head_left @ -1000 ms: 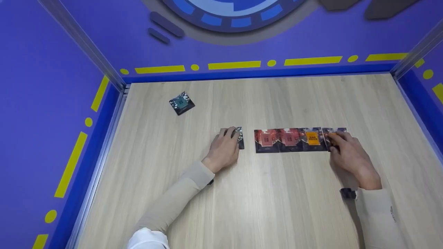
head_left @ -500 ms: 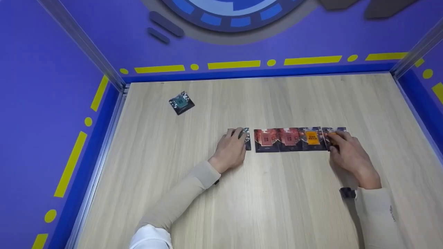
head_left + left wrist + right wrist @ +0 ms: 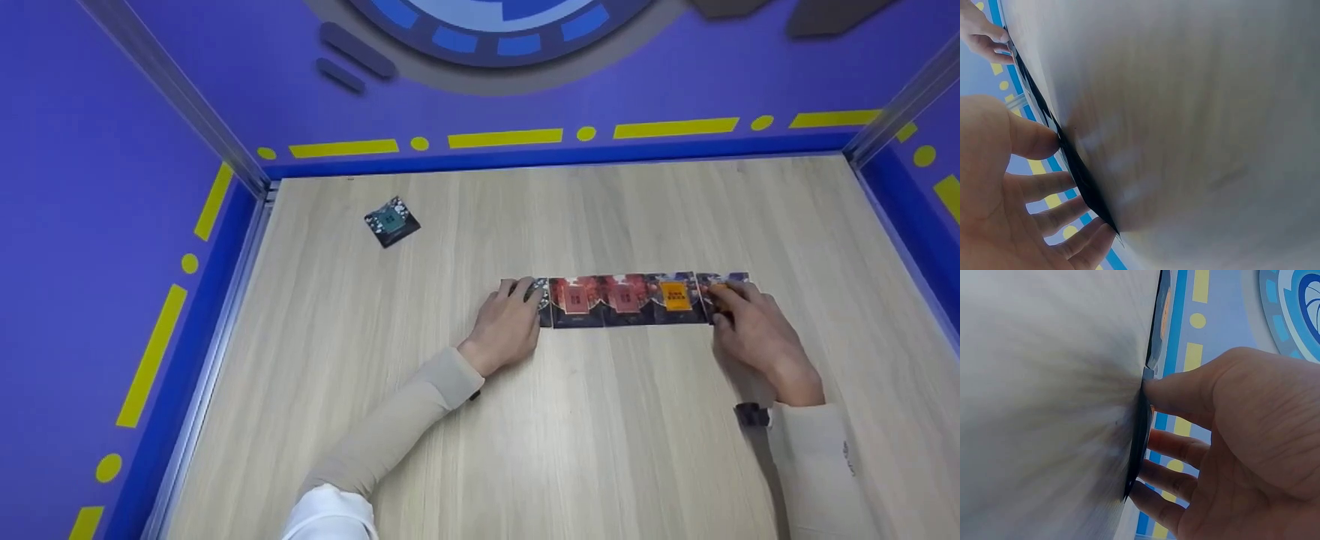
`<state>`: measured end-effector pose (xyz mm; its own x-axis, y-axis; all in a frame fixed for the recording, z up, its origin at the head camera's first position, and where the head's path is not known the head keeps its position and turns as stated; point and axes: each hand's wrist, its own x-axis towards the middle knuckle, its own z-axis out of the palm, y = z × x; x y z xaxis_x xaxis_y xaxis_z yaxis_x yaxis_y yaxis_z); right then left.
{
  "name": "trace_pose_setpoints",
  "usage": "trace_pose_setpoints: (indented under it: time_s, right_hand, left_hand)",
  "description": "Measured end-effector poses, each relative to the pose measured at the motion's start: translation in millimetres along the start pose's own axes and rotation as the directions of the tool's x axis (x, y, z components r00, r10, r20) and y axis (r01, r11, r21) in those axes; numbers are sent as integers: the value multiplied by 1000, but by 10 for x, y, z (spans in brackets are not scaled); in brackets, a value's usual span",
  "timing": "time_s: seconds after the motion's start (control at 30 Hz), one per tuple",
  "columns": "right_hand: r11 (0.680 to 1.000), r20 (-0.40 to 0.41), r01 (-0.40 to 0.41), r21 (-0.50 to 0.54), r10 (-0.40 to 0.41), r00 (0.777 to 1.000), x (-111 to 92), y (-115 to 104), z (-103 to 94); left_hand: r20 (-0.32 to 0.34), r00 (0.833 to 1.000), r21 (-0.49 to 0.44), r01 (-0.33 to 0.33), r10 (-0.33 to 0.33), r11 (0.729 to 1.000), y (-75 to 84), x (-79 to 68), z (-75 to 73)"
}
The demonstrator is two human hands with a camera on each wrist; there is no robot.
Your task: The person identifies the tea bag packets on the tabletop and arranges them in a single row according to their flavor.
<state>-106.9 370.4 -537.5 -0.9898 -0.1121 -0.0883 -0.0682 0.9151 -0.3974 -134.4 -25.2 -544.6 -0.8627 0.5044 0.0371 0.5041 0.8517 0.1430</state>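
My left hand (image 3: 506, 330) lies over a dark sachet with a white floral print (image 3: 545, 311), mostly hidden under it. Thumb and outstretched fingers rest on this sachet (image 3: 1085, 188) in the left wrist view. Its right edge is right at a red sachet (image 3: 576, 298), which starts a row. A second red sachet (image 3: 625, 298) and one with an orange label (image 3: 675, 298) follow. At the row's right end my right hand (image 3: 765, 341) covers another orange-labelled sachet (image 3: 724, 278). The right wrist view has its thumb and spread fingertips on that sachet (image 3: 1139, 433).
A teal-labelled sachet (image 3: 391, 220) lies turned at an angle toward the back left of the wooden table (image 3: 585, 420). Blue panels with yellow marks (image 3: 505, 138) wall in the back and both sides, joined by metal corner posts.
My left hand has slid right with its floral sachet, closing the gap to the red sachet. The right hand stays on the end sachet.
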Motion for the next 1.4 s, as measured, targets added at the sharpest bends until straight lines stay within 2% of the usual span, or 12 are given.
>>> trace_pose_setpoints:
  time_s: [0.57,0.8,0.97,1.17,1.3,1.4]
  right_hand:
    - [1000,-15,4,1,-4,1000,-11,-11,16]
    - [1000,-30,11,-1,-11,999,1,-10,23]
    - [1000,-26,4,-2,-4,1000,-2,-17,21]
    - [1000,-22,0,0,0,1000,5,-23,24]
    - [1000,-25,-2,2,2,1000,3,-26,25]
    - [1000,-30,-3,6,3,1000,-2,-28,27]
  left_hand:
    - [1,1000,28,-4,4,1000,4,-4,9]
    - [2,1000,-7,17,-17,1000,-86,12,-63]
    - [11,999,-33,52,-51,998,-261,72,-153]
    - [-1,991,-44,130,-131,990,-591,214,-271]
    - [-38,979,-35,201,-202,979,-866,323,-343]
    - [-73,962,-51,261,-264,964,-1089,384,-372]
